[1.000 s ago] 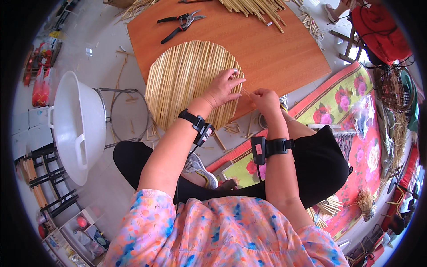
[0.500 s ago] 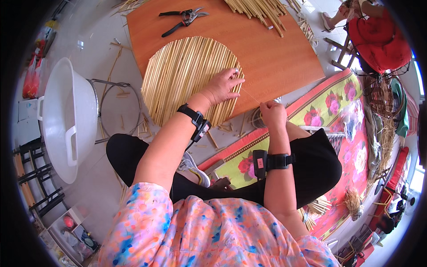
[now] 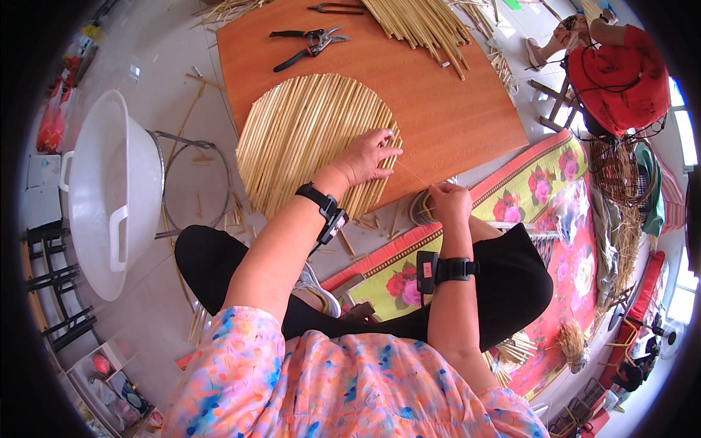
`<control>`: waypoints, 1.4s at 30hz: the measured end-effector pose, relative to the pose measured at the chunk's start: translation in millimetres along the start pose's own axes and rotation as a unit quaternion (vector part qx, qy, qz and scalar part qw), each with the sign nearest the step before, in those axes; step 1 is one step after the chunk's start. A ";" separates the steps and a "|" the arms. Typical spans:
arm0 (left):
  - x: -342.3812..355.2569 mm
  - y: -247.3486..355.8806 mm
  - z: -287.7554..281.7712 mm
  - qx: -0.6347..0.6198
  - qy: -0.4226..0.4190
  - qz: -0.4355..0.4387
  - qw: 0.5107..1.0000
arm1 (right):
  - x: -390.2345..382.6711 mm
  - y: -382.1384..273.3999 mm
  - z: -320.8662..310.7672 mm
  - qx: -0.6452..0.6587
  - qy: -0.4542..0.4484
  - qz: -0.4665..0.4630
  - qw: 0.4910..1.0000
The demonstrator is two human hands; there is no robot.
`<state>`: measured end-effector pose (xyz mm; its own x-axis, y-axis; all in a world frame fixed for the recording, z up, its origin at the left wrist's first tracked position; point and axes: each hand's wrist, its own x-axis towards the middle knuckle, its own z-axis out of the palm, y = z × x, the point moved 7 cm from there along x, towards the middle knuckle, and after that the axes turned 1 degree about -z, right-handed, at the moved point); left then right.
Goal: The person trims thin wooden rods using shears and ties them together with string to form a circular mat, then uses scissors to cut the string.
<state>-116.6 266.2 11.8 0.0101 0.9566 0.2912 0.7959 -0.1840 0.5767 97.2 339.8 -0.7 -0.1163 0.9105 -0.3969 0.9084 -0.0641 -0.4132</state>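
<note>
A round mat of straw-coloured stalks (image 3: 303, 139) lies on the near left part of the brown tabletop, its stalks side by side. My left hand (image 3: 365, 156) rests on the mat's right edge with fingers spread. From that edge a thin pale thread (image 3: 413, 175) stretches to my right hand (image 3: 450, 201), which is closed in a pinch on it past the table's near edge. Where the thread meets the mat is partly hidden by my left fingers. Pruning shears (image 3: 312, 45) with dark handles lie beyond the mat.
Loose stalks (image 3: 420, 25) are heaped at the table's far side, near dark pliers (image 3: 336, 9). A large white basin (image 3: 98, 197) stands at left beside a metal ring stand (image 3: 196, 182). A flowered cloth (image 3: 529, 193) spreads at right. Another person's leg (image 3: 569, 36) shows at upper right.
My view has shifted slightly, bringing more of the table's far side and the pliers into sight. Both hands keep about the same places relative to the mat.
</note>
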 end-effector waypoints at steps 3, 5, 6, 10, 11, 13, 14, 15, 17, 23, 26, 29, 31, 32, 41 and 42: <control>-2.5 0.1 0.7 0.031 0.002 -0.005 0.999 | -8.1 -1.6 -5.6 -0.071 0.040 -0.002 0.997; -3.3 4.4 0.2 0.045 0.013 0.000 0.999 | -16.6 -14.9 -14.6 -0.081 0.118 -0.039 0.989; -3.9 6.8 0.1 0.052 0.019 0.002 0.998 | -20.7 -24.6 -17.3 -0.064 0.160 -0.074 0.982; -3.0 20.5 -5.0 0.103 0.000 -0.025 0.994 | -30.2 -59.2 -1.3 -0.023 0.187 -0.166 0.968; -1.6 23.6 -6.9 0.124 -0.016 -0.038 0.991 | -26.1 -63.4 9.4 -0.013 0.147 -0.185 0.972; -1.4 21.8 -4.7 0.169 -0.038 -0.053 0.983 | -23.3 -72.9 23.1 -0.020 0.124 -0.186 0.975; -2.1 19.1 -2.2 0.192 -0.045 -0.054 0.979 | -22.8 -75.5 29.1 -0.023 0.111 -0.187 0.976; -2.6 16.6 -0.2 0.215 -0.051 -0.055 0.974 | -22.8 -76.2 32.9 -0.022 0.107 -0.197 0.974; -6.8 9.3 6.2 0.231 -0.083 -0.072 0.967 | -18.7 -74.4 39.1 -0.044 0.082 -0.187 0.978; -9.7 7.5 8.5 0.237 -0.091 -0.062 0.965 | -22.1 -76.1 39.8 -0.064 0.092 -0.229 0.967; -10.5 8.6 7.4 0.218 -0.078 -0.056 0.971 | -21.7 -79.6 38.1 -0.067 0.047 -0.246 0.966; -10.8 9.4 9.7 0.224 -0.084 -0.046 0.970 | -15.7 -77.7 39.4 -0.066 0.009 -0.260 0.963; -9.7 8.3 9.9 0.235 -0.084 -0.042 0.967 | -15.7 -74.7 35.4 -0.048 -0.015 -0.234 0.971; -9.9 8.0 9.7 0.241 -0.084 -0.040 0.966 | -17.4 -69.0 30.7 -0.036 0.016 -0.231 0.972; -11.4 5.0 15.4 0.268 -0.107 -0.056 0.956 | -55.9 -41.0 27.8 -0.020 0.078 -0.130 0.988; -10.4 5.6 15.3 0.271 -0.109 -0.056 0.955 | -59.8 -39.2 34.4 -0.014 0.057 -0.131 0.990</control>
<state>-103.0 258.7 0.4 -0.0153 0.9985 0.0518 0.9952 0.0102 0.0978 54.7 273.8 11.0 -0.3049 0.9345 -0.1838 0.8643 0.1905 -0.4655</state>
